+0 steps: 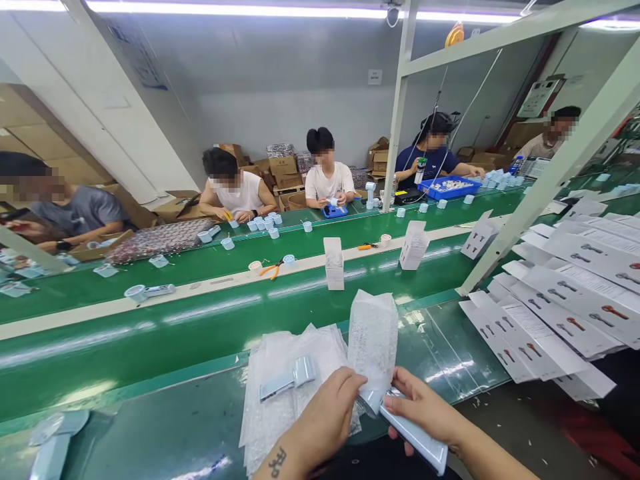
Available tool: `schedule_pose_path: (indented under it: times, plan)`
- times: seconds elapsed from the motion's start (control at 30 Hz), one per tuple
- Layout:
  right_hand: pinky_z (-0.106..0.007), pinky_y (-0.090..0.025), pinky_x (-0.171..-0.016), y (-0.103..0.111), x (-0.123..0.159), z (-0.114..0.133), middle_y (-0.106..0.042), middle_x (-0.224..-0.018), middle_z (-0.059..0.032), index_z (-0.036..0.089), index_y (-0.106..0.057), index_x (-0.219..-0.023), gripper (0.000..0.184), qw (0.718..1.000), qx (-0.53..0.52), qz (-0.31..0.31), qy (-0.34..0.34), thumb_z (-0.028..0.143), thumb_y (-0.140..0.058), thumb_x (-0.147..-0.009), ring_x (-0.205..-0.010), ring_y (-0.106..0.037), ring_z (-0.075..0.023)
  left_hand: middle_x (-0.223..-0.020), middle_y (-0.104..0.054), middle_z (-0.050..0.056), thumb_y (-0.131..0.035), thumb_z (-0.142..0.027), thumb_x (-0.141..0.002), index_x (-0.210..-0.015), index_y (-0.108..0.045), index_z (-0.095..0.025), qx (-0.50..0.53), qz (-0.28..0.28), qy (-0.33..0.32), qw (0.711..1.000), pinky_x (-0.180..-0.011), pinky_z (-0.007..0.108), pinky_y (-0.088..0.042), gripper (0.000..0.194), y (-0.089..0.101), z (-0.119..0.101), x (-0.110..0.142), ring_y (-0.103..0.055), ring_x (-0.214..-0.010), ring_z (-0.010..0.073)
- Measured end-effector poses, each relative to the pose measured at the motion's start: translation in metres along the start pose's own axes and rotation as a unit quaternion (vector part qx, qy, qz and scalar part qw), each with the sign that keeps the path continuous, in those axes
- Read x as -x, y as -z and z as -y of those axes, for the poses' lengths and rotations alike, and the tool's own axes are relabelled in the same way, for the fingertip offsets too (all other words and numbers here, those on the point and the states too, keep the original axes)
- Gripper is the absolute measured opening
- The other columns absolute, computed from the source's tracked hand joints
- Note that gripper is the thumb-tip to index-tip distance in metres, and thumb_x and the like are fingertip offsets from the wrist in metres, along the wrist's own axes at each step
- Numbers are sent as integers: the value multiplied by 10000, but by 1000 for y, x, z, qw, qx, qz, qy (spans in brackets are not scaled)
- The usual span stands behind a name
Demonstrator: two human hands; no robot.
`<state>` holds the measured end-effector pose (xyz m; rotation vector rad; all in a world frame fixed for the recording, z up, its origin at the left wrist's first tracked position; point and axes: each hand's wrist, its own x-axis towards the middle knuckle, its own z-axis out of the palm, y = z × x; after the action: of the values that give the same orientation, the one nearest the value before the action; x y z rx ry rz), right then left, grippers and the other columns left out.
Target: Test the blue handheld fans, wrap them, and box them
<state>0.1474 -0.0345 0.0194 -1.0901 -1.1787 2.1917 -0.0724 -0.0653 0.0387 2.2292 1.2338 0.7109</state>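
My left hand pinches the lower side of a translucent bubble-wrap bag, which stands up in front of me. In my right hand is a light-blue device with a long flat handle, gripped near its upper end. That end meets the bag's lower edge, and I cannot tell how much of it is inside. To the left lies a stack of bubble-wrap bags, with another light-blue device on top. One more light-blue device lies at the lower left.
Printed white cartons are piled at the right. Beyond the bench runs a green conveyor with upright white boxes and orange-handled pliers. A metal post slants down at right. Several co-workers sit across the line.
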Motion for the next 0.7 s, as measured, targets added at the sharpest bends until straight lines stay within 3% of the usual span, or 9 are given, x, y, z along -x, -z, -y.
schedule_pose_path:
  times: [0.1, 0.2, 0.3, 0.37, 0.47, 0.6, 0.63, 0.7]
  plan:
    - [-214, -525, -389, 0, 3, 1, -496, -1241, -99, 239, -475, -1116, 477, 1000, -16, 6, 18, 434, -695, -741, -597, -655, -119, -1043, -579, 96, -330, -46, -837, -1150, -506, -195, 16, -45, 46, 998, -848, 309, -482, 389, -4, 5, -4, -568, -957, 177]
    - [-220, -525, -397, -3, 4, 3, -508, -1214, -97, 246, -474, -1141, 497, 998, -37, -10, 47, 446, -695, -743, -601, -648, -120, -894, -616, 68, -370, -97, -828, -920, -561, -200, 12, -100, 150, 984, -777, 324, -487, 236, -14, 8, -13, -588, -849, 190]
    - [-248, -525, -394, -5, 4, 2, -544, -1135, -85, 244, -484, -1138, 510, 996, -66, -37, 56, 462, -700, -730, -590, -647, -137, -808, -651, 47, -373, -141, -845, -885, -557, -217, 7, -121, 222, 968, -699, 308, -476, 203, -26, 8, -14, -604, -783, 195]
    - [-260, -518, -382, -7, 3, -1, -577, -1047, -71, 225, -506, -1093, 507, 992, -93, -60, 58, 467, -720, -702, -580, -646, -154, -770, -653, 54, -353, -140, -851, -890, -567, -214, -34, -120, 199, 972, -660, 300, -461, 230, -33, 5, -8, -607, -744, 197]
    - [-259, -498, -350, -12, 3, -2, -605, -941, -58, 198, -517, -1012, 499, 987, -131, -81, 45, 463, -750, -658, -573, -644, -177, -691, -626, 60, -356, -133, -847, -807, -581, -209, -106, -118, 98, 982, -608, 296, -435, 241, -36, -4, -1, -590, -672, 195]
    - [-234, -481, -343, -19, 7, 3, -612, -821, -32, 188, -501, -991, 474, 985, -147, -87, 18, 446, -739, -671, -572, -642, -180, -660, -604, 51, -369, -120, -853, -803, -579, -203, -99, -204, 68, 972, -593, 287, -429, 231, -30, -16, -3, -570, -639, 180]
    - [-231, -479, -342, -20, 8, 4, -613, -822, -28, 192, -491, -996, 477, 984, -153, -87, 23, 439, -738, -672, -563, -637, -172, -672, -610, 57, -373, -118, -853, -833, -585, -199, -88, -201, 46, 975, -613, 296, -437, 228, -30, -18, -4, -573, -654, 184]
    - [-244, -480, -340, -19, 7, 4, -617, -881, -27, 213, -457, -1039, 523, 982, -164, -86, 41, 426, -744, -658, -517, -612, -145, -704, -626, 68, -419, -142, -838, -854, -596, -204, -50, -126, -18, 991, -658, 316, -450, 189, -34, -21, -5, -582, -692, 199]
